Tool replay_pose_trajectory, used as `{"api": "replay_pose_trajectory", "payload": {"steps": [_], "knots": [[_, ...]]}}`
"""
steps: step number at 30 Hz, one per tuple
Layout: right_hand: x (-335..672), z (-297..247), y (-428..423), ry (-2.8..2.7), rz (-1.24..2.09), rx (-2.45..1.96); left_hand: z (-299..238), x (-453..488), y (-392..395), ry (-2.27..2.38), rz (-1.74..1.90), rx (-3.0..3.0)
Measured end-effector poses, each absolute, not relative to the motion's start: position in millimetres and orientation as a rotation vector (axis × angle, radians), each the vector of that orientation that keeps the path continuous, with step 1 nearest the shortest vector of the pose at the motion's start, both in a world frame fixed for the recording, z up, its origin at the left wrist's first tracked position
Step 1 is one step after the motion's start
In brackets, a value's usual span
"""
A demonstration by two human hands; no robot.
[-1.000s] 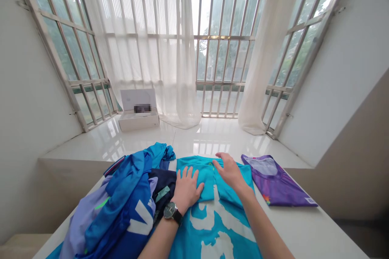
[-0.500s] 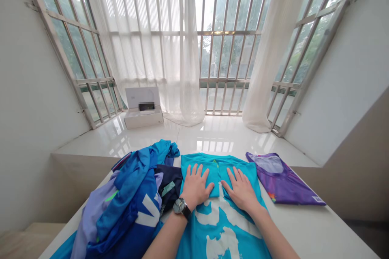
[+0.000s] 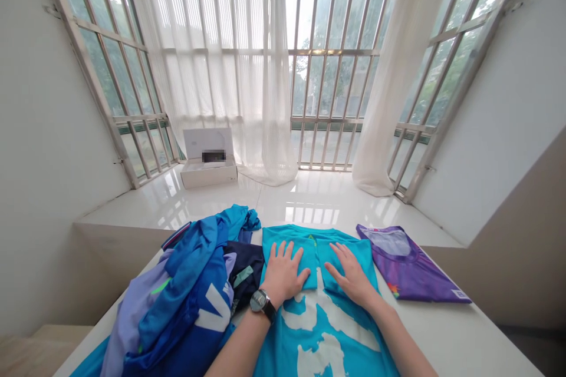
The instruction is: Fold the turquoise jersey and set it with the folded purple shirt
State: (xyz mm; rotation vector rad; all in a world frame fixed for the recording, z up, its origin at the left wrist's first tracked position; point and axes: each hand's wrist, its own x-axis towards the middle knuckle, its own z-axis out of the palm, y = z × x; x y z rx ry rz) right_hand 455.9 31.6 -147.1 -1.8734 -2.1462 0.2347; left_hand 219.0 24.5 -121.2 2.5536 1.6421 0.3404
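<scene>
Pressing down on a teal T-shirt with the left grip and the right grip, both wide open, palms flat and fingers spread, pinching or lifting nothing. Keeping the shirt near the middle of the white desk, with a doubled-over layer lying under the hands. Lying just beside it on the left, a navy garment is sitting against a heap of blue garments, and on the right, a folded purple jersey is resting apart from the right grip. Showing a black-strapped wristwatch on the left wrist. Hiding part of the shirt under both hands, cutting off its lower end and the heap's at the bottom of the view, and blurring the label on a white box on the glossy window ledge past reading. Placing the right grip lower on the shirt than a second earlier, no longer reaching for the top edge, with the left staying about where it was.
</scene>
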Motion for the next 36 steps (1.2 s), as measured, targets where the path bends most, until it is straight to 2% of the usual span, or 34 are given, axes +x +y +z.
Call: {"api": "replay_pose_trajectory", "payload": {"steps": [5,13,36], "knots": [[468,-153,31,-2.151,0.117,-1.956,-121,219,24,1.636,0.334,2.554],[455,-145,27,-2.197,0.135,-2.092,-119,215,25,1.643,0.357,2.527],[455,-136,24,-2.354,0.190,-1.918,-115,214,26,1.671,0.362,2.556]]}}
